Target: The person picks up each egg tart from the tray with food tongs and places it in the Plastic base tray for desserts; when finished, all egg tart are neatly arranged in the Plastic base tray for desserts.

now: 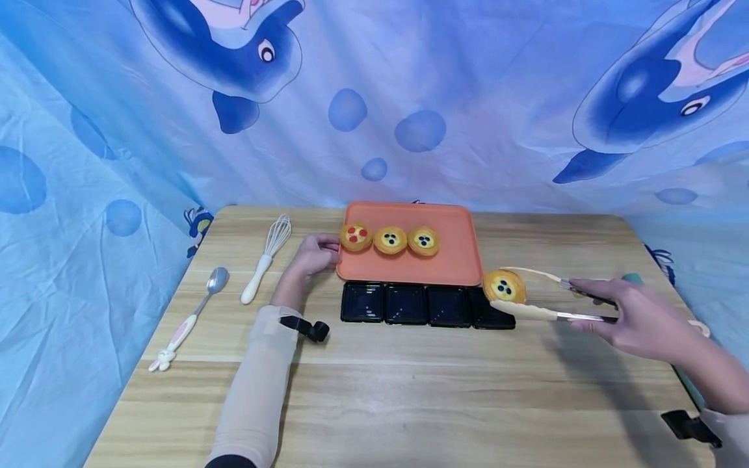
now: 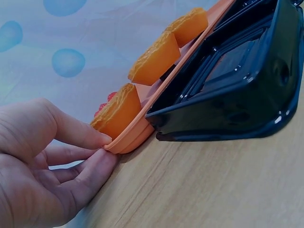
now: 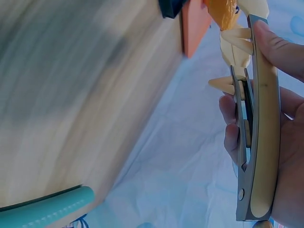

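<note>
My left hand (image 1: 315,255) pinches the left rim of the orange tray (image 1: 404,272) between thumb and fingers, as the left wrist view also shows. On that tray sit a tart with red pieces on top (image 1: 355,238) and two tarts with dark berries (image 1: 390,240). My right hand (image 1: 646,318) grips a pair of tongs (image 3: 266,142) with cream tips. Between the tips is another dark-berry tart (image 1: 504,286), tilted, overlapping the right end of the black four-compartment container (image 1: 406,304). The container lies along the orange tray's near side.
A white whisk (image 1: 266,260) and a spoon with a rabbit-shaped handle end (image 1: 190,320) lie at the left of the wooden table (image 1: 409,396). A teal object (image 3: 47,209) lies at the right edge, partly hidden by my right arm. A blue dolphin-print cloth (image 1: 486,117) hangs behind.
</note>
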Demonstrator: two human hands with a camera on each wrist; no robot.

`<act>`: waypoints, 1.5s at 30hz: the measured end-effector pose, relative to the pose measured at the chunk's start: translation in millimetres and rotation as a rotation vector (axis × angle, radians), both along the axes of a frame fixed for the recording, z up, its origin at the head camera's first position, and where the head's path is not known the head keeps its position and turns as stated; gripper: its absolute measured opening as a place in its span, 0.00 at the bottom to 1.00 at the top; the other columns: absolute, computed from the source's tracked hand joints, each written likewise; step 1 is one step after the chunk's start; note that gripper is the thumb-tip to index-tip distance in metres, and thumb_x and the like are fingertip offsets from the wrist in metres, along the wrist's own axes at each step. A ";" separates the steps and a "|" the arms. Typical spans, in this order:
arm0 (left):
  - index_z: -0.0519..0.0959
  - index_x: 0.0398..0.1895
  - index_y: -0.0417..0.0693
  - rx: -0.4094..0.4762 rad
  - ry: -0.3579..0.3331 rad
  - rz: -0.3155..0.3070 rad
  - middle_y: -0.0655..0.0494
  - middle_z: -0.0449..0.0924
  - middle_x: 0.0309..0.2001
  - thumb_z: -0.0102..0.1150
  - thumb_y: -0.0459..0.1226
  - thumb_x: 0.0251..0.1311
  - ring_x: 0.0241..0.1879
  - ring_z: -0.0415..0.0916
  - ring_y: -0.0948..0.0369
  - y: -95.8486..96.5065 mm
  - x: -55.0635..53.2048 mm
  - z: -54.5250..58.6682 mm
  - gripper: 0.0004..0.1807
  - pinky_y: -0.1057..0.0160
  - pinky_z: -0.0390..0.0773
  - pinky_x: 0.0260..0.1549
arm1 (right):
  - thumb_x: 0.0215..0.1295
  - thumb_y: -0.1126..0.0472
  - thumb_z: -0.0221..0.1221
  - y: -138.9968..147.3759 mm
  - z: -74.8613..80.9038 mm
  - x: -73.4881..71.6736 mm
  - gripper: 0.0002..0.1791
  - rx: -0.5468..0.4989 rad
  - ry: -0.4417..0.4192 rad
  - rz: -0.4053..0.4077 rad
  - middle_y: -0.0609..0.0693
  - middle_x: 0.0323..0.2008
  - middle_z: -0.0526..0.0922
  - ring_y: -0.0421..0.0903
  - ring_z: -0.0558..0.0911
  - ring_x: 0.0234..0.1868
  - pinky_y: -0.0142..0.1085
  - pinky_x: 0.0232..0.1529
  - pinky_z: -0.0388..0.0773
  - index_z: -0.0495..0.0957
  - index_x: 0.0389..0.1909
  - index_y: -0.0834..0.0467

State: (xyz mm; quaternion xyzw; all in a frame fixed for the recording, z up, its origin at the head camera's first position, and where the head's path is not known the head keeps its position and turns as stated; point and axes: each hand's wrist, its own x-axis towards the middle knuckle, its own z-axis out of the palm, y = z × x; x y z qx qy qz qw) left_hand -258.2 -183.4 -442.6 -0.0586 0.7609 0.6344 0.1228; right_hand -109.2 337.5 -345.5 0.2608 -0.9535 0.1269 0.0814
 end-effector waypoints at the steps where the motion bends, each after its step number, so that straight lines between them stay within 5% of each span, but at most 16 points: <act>1: 0.72 0.59 0.27 0.002 0.000 0.000 0.37 0.75 0.49 0.54 0.17 0.48 0.40 0.76 0.55 -0.5 -0.4 -0.4 0.29 0.66 0.83 0.34 | 0.46 0.53 0.77 -0.1 -2.1 0.5 0.37 0.003 0.006 0.008 0.59 0.47 0.85 0.52 0.84 0.37 0.36 0.25 0.71 0.79 0.58 0.63; 3: 0.72 0.60 0.27 0.004 0.004 -0.002 0.37 0.75 0.49 0.54 0.17 0.49 0.40 0.76 0.55 -1.2 -0.5 -1.0 0.29 0.66 0.83 0.34 | 0.47 0.54 0.77 -0.9 -6.9 0.7 0.37 0.005 -0.011 0.018 0.60 0.49 0.85 0.41 0.79 0.25 0.32 0.22 0.67 0.79 0.59 0.63; 8: 0.71 0.61 0.27 0.006 0.003 -0.014 0.37 0.75 0.51 0.54 0.18 0.50 0.43 0.76 0.53 -0.8 0.9 0.7 0.30 0.66 0.83 0.36 | 0.47 0.55 0.77 -3.3 -15.8 0.9 0.36 0.014 -0.046 0.022 0.63 0.50 0.83 0.29 0.64 0.19 0.29 0.21 0.62 0.78 0.59 0.63; 25: 0.71 0.61 0.27 0.002 -0.001 -0.017 0.36 0.75 0.51 0.55 0.18 0.51 0.43 0.77 0.54 -0.1 0.7 1.7 0.29 0.66 0.83 0.37 | 0.51 0.52 0.75 -5.5 -27.4 3.6 0.37 0.002 -0.105 -0.036 0.67 0.49 0.83 0.32 0.53 0.14 0.30 0.16 0.56 0.77 0.59 0.67; 28: 0.72 0.60 0.27 -0.001 0.014 -0.015 0.37 0.76 0.50 0.56 0.18 0.50 0.42 0.77 0.55 0.3 -0.5 1.5 0.29 0.66 0.83 0.36 | 0.49 0.50 0.76 -4.5 -26.5 2.8 0.40 0.008 -0.096 -0.027 0.67 0.49 0.82 0.37 0.70 0.20 0.34 0.21 0.68 0.76 0.60 0.68; 31: 0.72 0.59 0.27 -0.005 0.030 -0.018 0.37 0.76 0.50 0.56 0.18 0.50 0.41 0.76 0.56 0.5 -1.6 1.4 0.28 0.67 0.82 0.35 | 0.47 0.49 0.77 -2.8 -25.3 2.7 0.45 -0.010 -0.104 -0.018 0.70 0.52 0.80 0.55 0.83 0.37 0.49 0.33 0.80 0.73 0.62 0.70; 35: 0.72 0.59 0.27 0.003 0.036 -0.015 0.38 0.76 0.49 0.55 0.18 0.49 0.41 0.76 0.56 0.2 -2.5 2.0 0.28 0.67 0.82 0.34 | 0.45 0.49 0.78 -0.7 -24.2 3.5 0.51 -0.054 -0.119 -0.018 0.73 0.56 0.76 0.69 0.79 0.50 0.63 0.42 0.77 0.67 0.67 0.70; 45: 0.72 0.60 0.28 0.008 0.014 -0.014 0.38 0.75 0.50 0.56 0.18 0.50 0.43 0.76 0.54 -0.6 -0.2 -0.5 0.29 0.66 0.82 0.35 | 0.48 0.52 0.77 1.5 -24.6 3.6 0.52 -0.100 -0.072 -0.024 0.70 0.58 0.75 0.65 0.77 0.51 0.58 0.41 0.76 0.62 0.71 0.68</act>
